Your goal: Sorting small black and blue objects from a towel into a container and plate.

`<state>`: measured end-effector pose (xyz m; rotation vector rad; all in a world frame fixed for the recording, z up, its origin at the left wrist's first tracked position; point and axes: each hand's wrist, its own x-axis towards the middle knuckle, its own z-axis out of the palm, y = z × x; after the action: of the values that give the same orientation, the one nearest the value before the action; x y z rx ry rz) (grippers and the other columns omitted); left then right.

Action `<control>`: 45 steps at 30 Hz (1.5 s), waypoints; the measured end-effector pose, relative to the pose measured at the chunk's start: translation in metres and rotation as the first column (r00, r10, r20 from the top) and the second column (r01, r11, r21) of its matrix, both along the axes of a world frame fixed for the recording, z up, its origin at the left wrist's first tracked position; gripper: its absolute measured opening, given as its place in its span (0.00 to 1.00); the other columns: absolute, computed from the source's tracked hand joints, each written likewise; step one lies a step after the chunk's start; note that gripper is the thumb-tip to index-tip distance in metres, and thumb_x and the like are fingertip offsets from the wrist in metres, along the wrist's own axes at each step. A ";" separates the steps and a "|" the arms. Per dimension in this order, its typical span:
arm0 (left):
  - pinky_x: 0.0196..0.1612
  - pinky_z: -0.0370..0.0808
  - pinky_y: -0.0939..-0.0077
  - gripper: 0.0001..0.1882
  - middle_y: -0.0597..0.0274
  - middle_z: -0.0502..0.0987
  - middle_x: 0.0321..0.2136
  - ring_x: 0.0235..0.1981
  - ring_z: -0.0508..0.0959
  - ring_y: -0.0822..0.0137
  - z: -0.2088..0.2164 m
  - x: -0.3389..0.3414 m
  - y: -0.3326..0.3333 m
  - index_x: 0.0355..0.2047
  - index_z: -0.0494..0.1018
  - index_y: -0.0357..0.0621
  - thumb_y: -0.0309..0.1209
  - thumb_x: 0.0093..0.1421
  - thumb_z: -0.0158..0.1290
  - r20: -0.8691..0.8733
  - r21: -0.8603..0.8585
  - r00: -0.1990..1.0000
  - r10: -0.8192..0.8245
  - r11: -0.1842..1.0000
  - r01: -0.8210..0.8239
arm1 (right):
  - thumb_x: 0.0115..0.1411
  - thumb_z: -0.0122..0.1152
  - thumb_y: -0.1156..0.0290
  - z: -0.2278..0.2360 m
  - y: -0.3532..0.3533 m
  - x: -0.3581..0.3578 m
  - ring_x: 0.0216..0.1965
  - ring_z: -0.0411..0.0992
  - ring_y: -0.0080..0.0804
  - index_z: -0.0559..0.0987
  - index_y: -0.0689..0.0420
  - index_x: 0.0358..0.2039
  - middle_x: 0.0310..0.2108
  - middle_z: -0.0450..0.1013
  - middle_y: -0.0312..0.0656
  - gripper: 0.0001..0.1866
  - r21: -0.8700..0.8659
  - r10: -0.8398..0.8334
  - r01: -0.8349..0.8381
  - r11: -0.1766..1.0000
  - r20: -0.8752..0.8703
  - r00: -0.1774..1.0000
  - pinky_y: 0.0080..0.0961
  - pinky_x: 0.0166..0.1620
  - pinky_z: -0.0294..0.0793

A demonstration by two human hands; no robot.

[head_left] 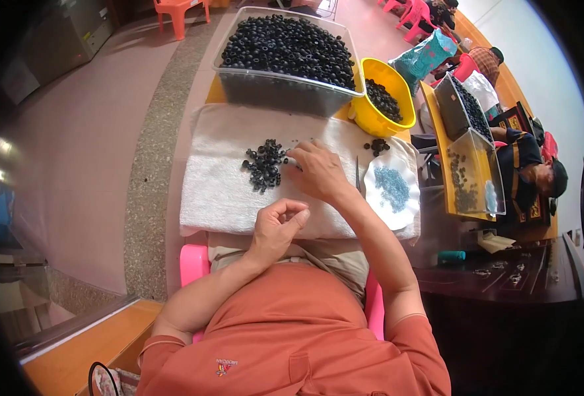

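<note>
My left hand point(278, 228) hovers over the near edge of a white towel point(219, 198), closed, its thumb pressed to curled fingers. What it holds, if anything, is hidden. My right hand point(318, 170) reaches to the right side of a loose pile of small black ring-like parts point(264, 165), fingers bent down, a dark piece showing at the fingertips. Right of that hand, slim tweezers point(357, 173) lie beside a white scalloped plate point(407, 216) with tiny pale-blue pieces point(391, 188). A few more black parts point(376, 146) sit above the plate.
Beyond the towel stand a large clear bin point(285, 99) heaped with black parts and a yellow basket point(371, 122) of the same. At right, another person point(526, 165) sits by a table with clear bins point(477, 171). A red stool point(181, 13) is at the far left.
</note>
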<state>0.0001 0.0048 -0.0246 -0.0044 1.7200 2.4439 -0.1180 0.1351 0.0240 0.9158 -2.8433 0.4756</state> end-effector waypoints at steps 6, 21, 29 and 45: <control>0.32 0.73 0.87 0.08 0.70 0.77 0.27 0.27 0.75 0.82 0.008 0.000 0.001 0.40 0.78 0.38 0.28 0.63 0.58 0.005 0.015 1.000 0.000 1.000 -0.001 | 0.55 0.59 0.74 -0.010 -0.002 -0.015 0.45 0.71 0.42 0.82 0.56 0.40 0.41 0.76 0.39 0.12 -0.038 0.015 -0.018 0.999 -0.092 0.996 0.35 0.48 0.72; 0.35 0.75 0.85 0.08 0.67 0.78 0.30 0.29 0.76 0.79 0.002 -0.003 -0.002 0.40 0.78 0.36 0.27 0.63 0.57 0.058 0.029 0.998 -0.002 1.000 0.000 | 0.51 0.59 0.70 -0.007 0.003 -0.018 0.42 0.72 0.42 0.82 0.56 0.31 0.34 0.77 0.40 0.08 0.081 0.029 -0.025 0.996 -0.057 0.998 0.36 0.47 0.72; 0.36 0.77 0.83 0.08 0.65 0.79 0.30 0.29 0.77 0.78 0.001 -0.003 -0.002 0.40 0.77 0.36 0.27 0.63 0.57 0.052 0.047 0.998 0.022 0.999 -0.025 | 0.54 0.63 0.63 -0.002 -0.007 -0.009 0.44 0.71 0.41 0.82 0.55 0.35 0.36 0.77 0.39 0.12 0.011 0.037 -0.037 0.999 -0.042 0.998 0.37 0.47 0.72; 0.36 0.77 0.82 0.07 0.64 0.78 0.29 0.29 0.77 0.76 0.003 -0.005 -0.004 0.39 0.77 0.36 0.27 0.63 0.57 0.053 0.066 0.995 0.090 0.993 -0.093 | 0.50 0.59 0.73 -0.007 -0.020 -0.006 0.43 0.71 0.40 0.83 0.52 0.39 0.39 0.74 0.38 0.14 0.010 0.096 -0.096 0.995 -0.065 0.993 0.35 0.47 0.73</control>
<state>-0.0049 0.0012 -0.0217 -0.1384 1.6501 2.5431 -0.1240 0.1150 0.0167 1.0534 -2.7541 0.4377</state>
